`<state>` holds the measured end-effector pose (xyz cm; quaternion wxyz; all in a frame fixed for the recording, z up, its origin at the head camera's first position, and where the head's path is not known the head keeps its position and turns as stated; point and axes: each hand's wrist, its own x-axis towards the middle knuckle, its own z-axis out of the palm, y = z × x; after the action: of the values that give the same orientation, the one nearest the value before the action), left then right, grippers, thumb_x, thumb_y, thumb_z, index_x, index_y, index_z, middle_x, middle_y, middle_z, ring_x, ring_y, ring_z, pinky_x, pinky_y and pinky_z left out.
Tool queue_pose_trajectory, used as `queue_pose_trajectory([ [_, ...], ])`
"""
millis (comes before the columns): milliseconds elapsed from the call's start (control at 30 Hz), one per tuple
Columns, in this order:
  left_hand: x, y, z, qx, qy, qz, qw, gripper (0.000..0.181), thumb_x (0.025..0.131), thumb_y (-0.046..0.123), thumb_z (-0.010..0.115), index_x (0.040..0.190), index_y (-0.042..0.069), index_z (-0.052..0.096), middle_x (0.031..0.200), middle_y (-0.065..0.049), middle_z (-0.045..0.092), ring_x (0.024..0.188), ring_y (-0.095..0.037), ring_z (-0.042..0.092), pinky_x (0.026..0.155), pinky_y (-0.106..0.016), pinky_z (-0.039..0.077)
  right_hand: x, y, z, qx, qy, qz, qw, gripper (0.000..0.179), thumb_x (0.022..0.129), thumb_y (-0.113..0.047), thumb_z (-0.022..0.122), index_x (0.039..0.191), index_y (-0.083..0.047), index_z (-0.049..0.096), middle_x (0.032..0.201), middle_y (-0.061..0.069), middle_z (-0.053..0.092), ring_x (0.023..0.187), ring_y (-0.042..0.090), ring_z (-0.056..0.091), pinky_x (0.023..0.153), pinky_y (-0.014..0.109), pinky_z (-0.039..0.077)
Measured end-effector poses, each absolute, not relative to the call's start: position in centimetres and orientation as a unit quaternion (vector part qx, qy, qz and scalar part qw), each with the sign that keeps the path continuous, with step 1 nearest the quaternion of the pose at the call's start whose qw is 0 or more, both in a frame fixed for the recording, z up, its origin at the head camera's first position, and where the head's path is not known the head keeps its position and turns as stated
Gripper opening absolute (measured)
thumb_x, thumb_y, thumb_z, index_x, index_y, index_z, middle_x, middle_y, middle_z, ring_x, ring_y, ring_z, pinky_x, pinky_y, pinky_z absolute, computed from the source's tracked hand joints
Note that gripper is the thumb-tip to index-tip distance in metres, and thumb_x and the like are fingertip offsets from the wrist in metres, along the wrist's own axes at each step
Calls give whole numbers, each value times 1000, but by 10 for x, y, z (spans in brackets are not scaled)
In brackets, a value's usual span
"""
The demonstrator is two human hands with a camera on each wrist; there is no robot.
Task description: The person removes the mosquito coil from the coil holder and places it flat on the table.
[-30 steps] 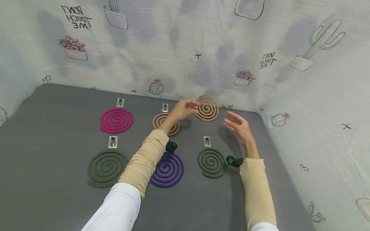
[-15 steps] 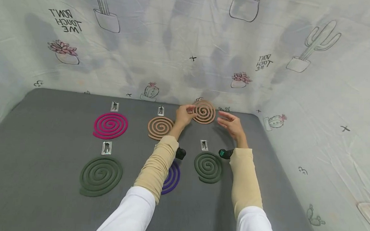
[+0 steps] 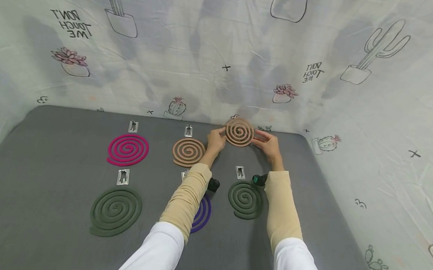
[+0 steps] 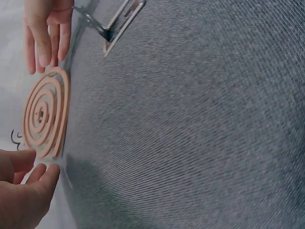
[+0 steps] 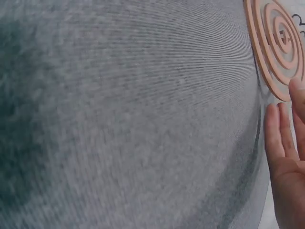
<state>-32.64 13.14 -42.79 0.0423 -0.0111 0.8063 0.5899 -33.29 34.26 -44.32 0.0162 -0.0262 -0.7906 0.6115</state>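
A tan mosquito coil [image 3: 240, 132] stands raised and tilted at the back edge of the grey tabletop, facing me. A small metal piece [image 4: 42, 114] shows at its centre in the left wrist view. My left hand [image 3: 216, 142] is at the coil's left edge, thumb and fingers extended on either side of the rim. At the opposite edge is my right hand [image 3: 269, 146], fingers nearly straight. From the head view both hands appear to meet the rim; the wrist views show slight gaps at the fingertips, so firm contact cannot be told.
Lying flat are a pink coil [image 3: 128, 149], another tan coil [image 3: 188, 152], two green coils, left [image 3: 116, 212] and right [image 3: 245, 200], and a purple coil [image 3: 206, 215] partly behind my left arm. Several metal stands [image 3: 123, 182] lie beside them. Patterned cloth [image 3: 204, 86] walls the back.
Both hands have come closer together around the raised tan coil, the left moving right and the right moving left. The left arm now covers more of the purple coil.
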Motion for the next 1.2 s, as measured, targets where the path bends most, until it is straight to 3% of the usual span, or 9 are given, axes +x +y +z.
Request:
queue_pose_trajectory([
  [133, -327, 135, -432, -19, 805, 591, 44, 43, 96, -1, 52, 139, 2, 48, 137, -16, 51, 121, -30, 49, 102, -37, 42, -335, 339, -445, -27, -795, 606, 10, 49, 85, 8, 66, 132, 6, 53, 136, 22, 51, 121, 37, 52, 89, 29, 53],
  [267, -328, 137, -436, -16, 806, 590, 51, 44, 97, -1, 49, 141, 3, 45, 140, -15, 49, 112, -34, 55, 99, -38, 46, -335, 337, -444, -28, -794, 607, 9, 50, 85, 9, 65, 133, 6, 53, 136, 24, 51, 120, 38, 53, 86, 25, 53],
  [433, -328, 137, -438, 3, 811, 584, 37, 41, 96, -2, 49, 137, 4, 50, 134, -13, 54, 127, -29, 48, 109, -40, 36, -336, 334, -444, -27, -792, 609, 3, 51, 85, 12, 64, 134, 6, 51, 137, 23, 50, 120, 37, 53, 82, 21, 54],
  [567, -326, 138, -437, 11, 805, 592, 31, 41, 97, -2, 47, 137, 3, 51, 132, -15, 56, 123, -27, 53, 101, -39, 45, -337, 332, -444, -32, -795, 606, 5, 53, 84, 12, 64, 135, 4, 51, 139, 20, 49, 118, 36, 54, 82, 21, 54],
  [700, -326, 137, -434, 3, 802, 596, 24, 39, 96, -3, 49, 134, 2, 53, 131, -15, 57, 120, -26, 55, 104, -37, 42, -337, 332, -444, -32, -794, 607, 7, 54, 83, 12, 65, 135, 4, 51, 140, 19, 48, 118, 38, 54, 85, 22, 53],
  [933, -329, 134, -431, 5, 796, 605, 29, 36, 96, -4, 51, 132, -1, 55, 127, -16, 61, 117, -26, 58, 96, -31, 49, -333, 335, -437, -18, -795, 606, 6, 54, 84, 13, 65, 135, 6, 50, 141, 19, 47, 118, 38, 54, 82, 18, 53],
  [1033, -330, 131, -429, 9, 795, 606, 26, 37, 95, -5, 52, 132, -1, 55, 121, -16, 64, 114, -27, 60, 92, -31, 51, -333, 336, -433, -6, -792, 611, 10, 53, 83, 13, 65, 134, 6, 51, 140, 20, 48, 111, 32, 60, 80, 18, 53],
  [1200, -331, 125, -426, 19, 807, 591, 15, 35, 94, -4, 55, 129, 1, 58, 114, -14, 68, 106, -26, 63, 83, -29, 53, -331, 336, -426, -2, -783, 622, 9, 52, 84, 11, 66, 133, 7, 51, 136, 25, 49, 92, 7, 66, 79, 17, 53],
])
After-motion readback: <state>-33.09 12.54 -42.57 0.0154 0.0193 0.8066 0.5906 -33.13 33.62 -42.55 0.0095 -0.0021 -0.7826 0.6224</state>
